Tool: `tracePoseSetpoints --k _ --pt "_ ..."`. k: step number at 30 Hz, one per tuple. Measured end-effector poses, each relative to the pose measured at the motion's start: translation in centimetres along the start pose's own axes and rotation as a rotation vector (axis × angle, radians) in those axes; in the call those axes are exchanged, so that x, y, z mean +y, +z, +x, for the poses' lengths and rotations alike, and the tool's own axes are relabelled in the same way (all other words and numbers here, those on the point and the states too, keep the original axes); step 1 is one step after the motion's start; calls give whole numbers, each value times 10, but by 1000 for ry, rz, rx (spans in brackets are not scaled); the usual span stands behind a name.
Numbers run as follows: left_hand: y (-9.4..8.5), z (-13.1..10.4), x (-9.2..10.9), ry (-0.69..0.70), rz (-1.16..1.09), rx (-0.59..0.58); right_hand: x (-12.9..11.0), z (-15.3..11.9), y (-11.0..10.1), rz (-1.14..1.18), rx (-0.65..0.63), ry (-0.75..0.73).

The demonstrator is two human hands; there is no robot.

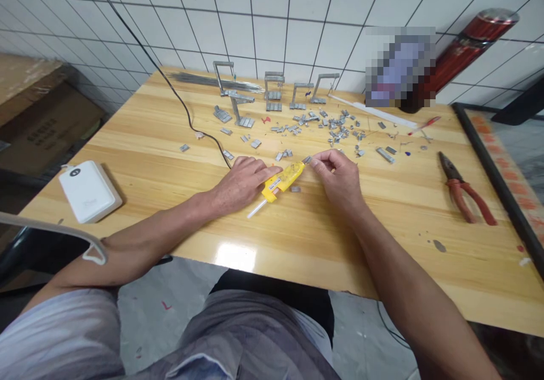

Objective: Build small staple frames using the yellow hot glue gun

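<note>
My left hand (244,181) is wrapped round a yellow hot glue gun (285,178), a clear glue stick (257,208) poking from its back end. The gun's nozzle points up and to the right. My right hand (338,176) pinches a small grey metal piece (307,159) right at the nozzle; whether the two touch, I cannot tell. Just under the gun a loose grey piece (296,189) lies on the table. Beyond my hands are scattered grey pieces (339,127) and several small frames built from such strips, one of them a standing frame (301,95).
Pliers with red handles (462,190) lie at the right. A white power bank (90,191) sits at the left. Thin metal rods (212,81) lie along the back. A red flask (463,57) leans by the tiled wall. A black cord (187,108) crosses the wooden table (272,244).
</note>
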State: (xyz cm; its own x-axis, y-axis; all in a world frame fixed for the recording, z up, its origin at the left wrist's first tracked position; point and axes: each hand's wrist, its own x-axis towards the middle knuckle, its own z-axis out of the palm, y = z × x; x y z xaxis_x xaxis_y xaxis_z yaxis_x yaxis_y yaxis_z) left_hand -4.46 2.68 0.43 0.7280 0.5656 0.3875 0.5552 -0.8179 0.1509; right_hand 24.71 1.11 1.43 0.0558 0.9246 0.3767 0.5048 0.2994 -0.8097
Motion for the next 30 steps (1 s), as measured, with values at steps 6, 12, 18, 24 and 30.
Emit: tracePoseSetpoints --k 6,12,18,24,30 --pt "-2 1 0 -22 9 -62 5 1 0 -84 8 -116" --pt "-3 1 -1 -36 4 -89 7 1 -1 -105 26 -176" --pt "-4 1 -1 -39 5 -105 7 1 -3 -127 47 -185" --pt "-2 1 -1 -45 12 -103 4 1 -4 -120 71 -185" --pt "-7 1 1 -36 -28 -94 6 1 -4 -153 54 -206"
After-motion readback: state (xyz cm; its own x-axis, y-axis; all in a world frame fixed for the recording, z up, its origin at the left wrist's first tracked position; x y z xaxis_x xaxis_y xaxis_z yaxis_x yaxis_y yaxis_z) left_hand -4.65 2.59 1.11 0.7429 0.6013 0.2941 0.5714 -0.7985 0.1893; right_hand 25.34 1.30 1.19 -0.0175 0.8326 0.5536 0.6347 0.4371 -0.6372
